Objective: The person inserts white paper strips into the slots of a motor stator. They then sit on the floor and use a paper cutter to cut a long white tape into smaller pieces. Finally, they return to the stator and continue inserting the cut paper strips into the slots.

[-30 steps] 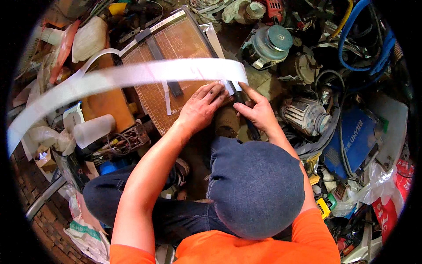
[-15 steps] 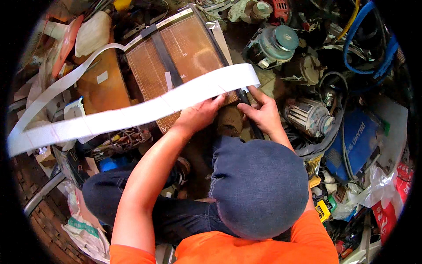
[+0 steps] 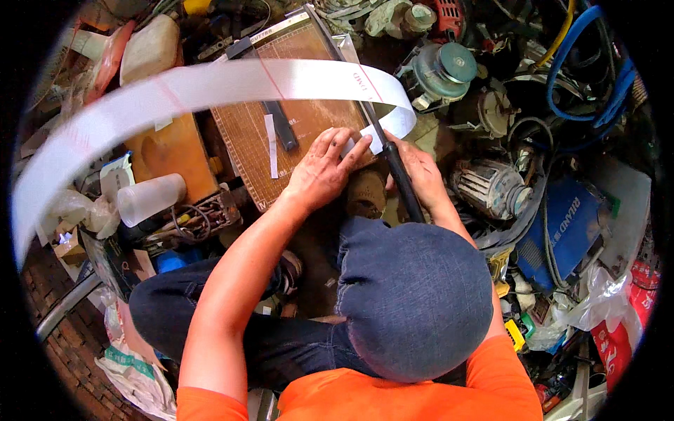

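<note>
The left hand [image 3: 319, 172] presses spread fingers on the strip [image 3: 210, 88] at the cutter [image 3: 295, 119] board's right edge. The right hand [image 3: 418, 172] grips the blade handle [image 3: 401, 179]; clutter crowds every side.

- The white strip [image 3: 210, 88] has swung: half a second ago it sagged low across the cutter board [image 3: 295, 119] toward the lower left; now it arcs high over the board's upper part, its long tail curving down the left side.
- The strip's near end now curls round the blade arm to the right of the board and comes back under the left hand [image 3: 323, 172].
- The left hand has spread flat on the board's lower right corner, fingers pressing the strip's end.
- The right hand [image 3: 421, 175] has shifted onto the black handle [image 3: 401, 179] of the blade arm and grips it.
</note>
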{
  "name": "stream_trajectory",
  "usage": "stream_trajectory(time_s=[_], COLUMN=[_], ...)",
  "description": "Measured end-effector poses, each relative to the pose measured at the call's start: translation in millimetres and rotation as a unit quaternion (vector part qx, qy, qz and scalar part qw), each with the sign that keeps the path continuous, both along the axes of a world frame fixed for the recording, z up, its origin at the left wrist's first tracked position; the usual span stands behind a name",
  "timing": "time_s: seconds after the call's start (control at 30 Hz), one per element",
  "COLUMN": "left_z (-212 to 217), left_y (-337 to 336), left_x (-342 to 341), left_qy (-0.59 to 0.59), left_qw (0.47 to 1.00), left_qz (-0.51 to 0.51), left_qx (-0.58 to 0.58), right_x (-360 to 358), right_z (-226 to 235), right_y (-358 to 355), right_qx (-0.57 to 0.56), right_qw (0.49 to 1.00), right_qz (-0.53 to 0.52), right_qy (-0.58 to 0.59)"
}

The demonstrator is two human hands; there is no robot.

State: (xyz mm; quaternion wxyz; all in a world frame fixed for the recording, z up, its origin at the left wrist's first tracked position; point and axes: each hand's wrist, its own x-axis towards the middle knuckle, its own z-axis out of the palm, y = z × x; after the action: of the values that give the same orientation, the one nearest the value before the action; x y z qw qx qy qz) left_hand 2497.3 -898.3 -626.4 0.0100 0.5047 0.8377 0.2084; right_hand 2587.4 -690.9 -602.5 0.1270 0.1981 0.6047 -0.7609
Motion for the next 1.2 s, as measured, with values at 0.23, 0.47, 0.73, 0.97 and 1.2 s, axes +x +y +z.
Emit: stream_trajectory(time_s=[0.23, 0.47, 0.73, 0.97, 1.2], left_z=[-14, -4, 3, 1, -3], left_y=[-5, -3, 0, -1, -7], left_x=[0, -1, -2, -3, 3], left_qy=[-0.202, -0.004, 0.04, 0.009, -0.028], left_qw=[0.974, 0.996, 0.998, 0.997, 0.995], left_qz=[0.009, -0.019, -0.027, -0.047, -0.026], left_qx=[0.103, -0.082, -0.043, -0.06, -0.089], right_x=[-1, -1, -13, -11, -14], right_z=[-37, -42, -37, -39, -32], right_y=[-11, -9, -19, -15, -19], right_qx=[0.018, 0.233, 0.293, 0.262, 0.199], right_qw=[0.998, 0.968, 0.932, 0.948, 0.962], right_qz=[-0.066, -0.085, -0.133, -0.172, -0.186], right_qy=[0.011, 0.049, 0.166, 0.056, -0.016])
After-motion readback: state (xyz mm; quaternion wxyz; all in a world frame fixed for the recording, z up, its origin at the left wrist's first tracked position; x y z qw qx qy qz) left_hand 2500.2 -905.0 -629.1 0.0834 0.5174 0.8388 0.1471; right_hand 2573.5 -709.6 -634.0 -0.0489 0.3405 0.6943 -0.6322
